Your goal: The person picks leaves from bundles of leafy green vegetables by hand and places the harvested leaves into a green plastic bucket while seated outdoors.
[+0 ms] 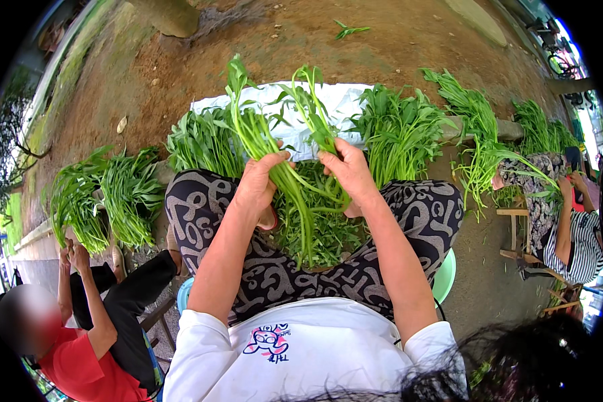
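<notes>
My left hand [256, 179] is closed around a bunch of leafy green stalks [260, 137] that look like water spinach, their pale lower stems hanging between my knees. In my right hand [350, 171] are a few more stalks [313, 115], pinched between thumb and fingers, leaf tips pointing away from me. Both hands hover above a loose heap of green trimmings [328, 238] between my feet. Just beyond lies a white sheet [345, 100], with one pile of greens [204, 142] at its left side and a larger pile [405, 130] at its right.
A low kerb [509, 129] carries more greens on both sides. At lower left sits a person in a red shirt [80, 355]; at far right, one in striped clothing [576, 248] handles stalks. Brown dirt [382, 50] and a tree trunk [167, 15] lie beyond.
</notes>
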The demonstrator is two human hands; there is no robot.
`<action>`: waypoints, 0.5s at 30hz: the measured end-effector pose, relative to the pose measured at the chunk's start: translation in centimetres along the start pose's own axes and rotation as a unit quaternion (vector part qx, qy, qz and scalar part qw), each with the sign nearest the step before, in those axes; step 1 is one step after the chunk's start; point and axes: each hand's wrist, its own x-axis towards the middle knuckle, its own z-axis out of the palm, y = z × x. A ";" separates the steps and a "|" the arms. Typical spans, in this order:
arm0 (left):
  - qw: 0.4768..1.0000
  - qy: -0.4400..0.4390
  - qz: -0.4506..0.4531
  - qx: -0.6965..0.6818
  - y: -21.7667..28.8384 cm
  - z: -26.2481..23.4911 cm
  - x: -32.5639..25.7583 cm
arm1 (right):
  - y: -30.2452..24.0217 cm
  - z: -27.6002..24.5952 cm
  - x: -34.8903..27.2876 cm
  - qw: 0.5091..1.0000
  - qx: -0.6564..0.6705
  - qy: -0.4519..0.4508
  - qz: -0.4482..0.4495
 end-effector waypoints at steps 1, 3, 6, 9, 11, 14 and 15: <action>1.000 0.027 0.009 0.006 -0.1 0.1 0.1 | 0.6 -0.3 0.1 0.999 -0.010 0.030 -0.017; 0.998 0.057 0.016 0.021 -0.2 -0.2 0.1 | 0.5 -0.7 0.2 0.997 0.013 0.068 -0.031; 0.997 0.055 0.025 0.039 -0.6 -0.7 0.4 | -0.2 -1.3 0.3 0.998 0.003 0.067 0.006; 0.998 0.021 0.009 0.061 -1.0 -0.7 0.3 | 0.0 -1.3 0.2 0.998 0.052 0.026 0.010; 0.999 -0.004 -0.005 0.050 -1.1 -0.2 0.1 | -0.4 -0.7 -0.2 0.995 0.094 0.015 0.026; 0.998 -0.027 -0.028 0.048 -0.9 0.6 -0.4 | 0.0 0.1 0.0 0.991 0.134 -0.003 0.002; 0.998 -0.036 -0.031 0.051 -0.9 0.9 -0.7 | -0.1 0.3 -0.1 0.989 0.149 -0.009 0.012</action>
